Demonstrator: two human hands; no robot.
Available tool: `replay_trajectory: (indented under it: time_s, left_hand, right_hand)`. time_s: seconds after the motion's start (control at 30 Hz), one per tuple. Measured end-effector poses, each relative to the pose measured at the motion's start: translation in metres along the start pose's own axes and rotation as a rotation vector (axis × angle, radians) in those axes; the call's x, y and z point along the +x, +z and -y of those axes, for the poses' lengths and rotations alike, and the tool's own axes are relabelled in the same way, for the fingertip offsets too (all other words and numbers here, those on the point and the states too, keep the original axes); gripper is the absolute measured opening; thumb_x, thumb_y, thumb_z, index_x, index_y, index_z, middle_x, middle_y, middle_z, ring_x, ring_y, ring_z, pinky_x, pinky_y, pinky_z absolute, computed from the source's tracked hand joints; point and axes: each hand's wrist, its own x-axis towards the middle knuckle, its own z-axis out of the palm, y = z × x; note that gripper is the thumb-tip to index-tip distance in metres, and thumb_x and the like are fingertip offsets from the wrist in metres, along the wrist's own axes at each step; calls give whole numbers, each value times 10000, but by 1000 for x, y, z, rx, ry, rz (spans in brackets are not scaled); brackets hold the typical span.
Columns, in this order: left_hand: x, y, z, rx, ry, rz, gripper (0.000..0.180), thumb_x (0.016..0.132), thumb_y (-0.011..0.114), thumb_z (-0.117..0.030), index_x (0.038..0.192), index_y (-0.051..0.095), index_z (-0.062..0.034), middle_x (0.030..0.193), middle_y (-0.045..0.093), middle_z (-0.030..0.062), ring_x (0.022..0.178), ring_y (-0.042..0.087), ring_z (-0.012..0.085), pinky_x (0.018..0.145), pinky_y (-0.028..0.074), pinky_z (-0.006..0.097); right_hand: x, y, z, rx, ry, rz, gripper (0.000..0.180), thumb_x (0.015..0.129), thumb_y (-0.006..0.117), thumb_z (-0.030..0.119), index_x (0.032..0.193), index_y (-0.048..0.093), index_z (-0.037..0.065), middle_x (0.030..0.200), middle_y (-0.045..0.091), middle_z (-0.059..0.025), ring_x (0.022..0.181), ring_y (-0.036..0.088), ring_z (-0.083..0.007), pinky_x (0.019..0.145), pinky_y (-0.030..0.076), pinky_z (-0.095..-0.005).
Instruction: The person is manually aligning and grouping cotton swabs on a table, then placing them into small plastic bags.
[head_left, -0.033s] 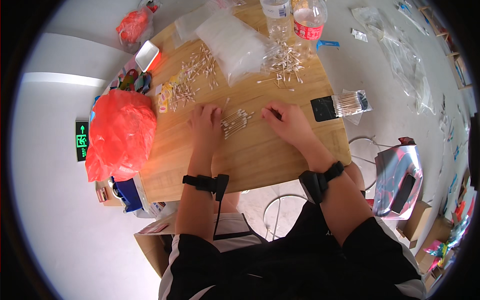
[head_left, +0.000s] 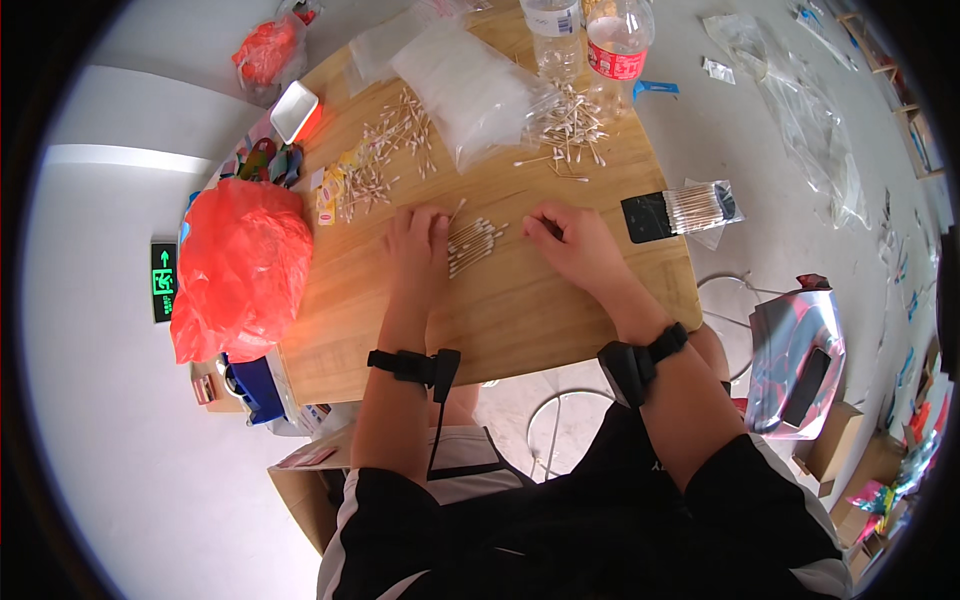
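Head view: I see red bag (head_left: 245,270) at left edge of table (head_left: 510,325). Left hand (head_left: 415,238), fingers bent close together, just beside swabs (head_left: 478,247) lying loosely lined up between hands. Right hand (head_left: 572,242) loosely curled, thumb side toward swabs; from here I can't tell whether either hand pinches anything. Packet (head_left: 697,209) farther right, overhanging edge.
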Motion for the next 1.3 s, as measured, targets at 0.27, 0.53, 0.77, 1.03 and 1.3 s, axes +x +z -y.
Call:
replay_trajectory:
  time_s: [0.27,0.53,0.77,1.03,1.3]
  left_hand:
    - [-16,-3,-19,-105,150,83,295,876,717,-244,1125,619,-119,1265,570,87,1179,507,319,992,344,466]
    - [-39,-3,-55,180,196,223,762,954,551,-446,1535,317,-11,1609,304,180,1498,240,376,1209,137,531]
    - [-46,4,-26,-214,110,22,751,1045,347,-524,1569,247,5,1633,270,180,1535,183,347,1242,103,511]
    - [-39,6,-44,-1281,-334,-215,771,1068,126,-578,1577,234,-10,1644,249,160,1529,199,273,1249,89,400]
    - [-40,28,-38,-1407,-243,-213,772,1071,113,-569,1569,233,8,1633,262,178,1534,181,283,1246,91,399]
  right_hand:
    - [1,-1,4,-16,5,10,182,941,652,208,904,695,35,650,596,-86,554,516,-170,536,413,-327]
    - [-2,2,4,-85,78,42,203,941,648,240,930,697,44,702,650,-121,586,603,-219,584,479,-340]
    - [-10,21,-8,164,-90,-72,395,1084,424,315,1224,615,-1,1146,661,-106,1045,601,-189,939,458,-320]
    - [2,64,-5,558,-112,-77,665,1104,193,459,1535,321,-31,1591,341,-194,1517,245,-298,1238,143,-386]
    - [9,88,5,526,-108,-36,700,1098,182,487,1534,300,-47,1602,316,-197,1521,230,-306,1246,146,-402]
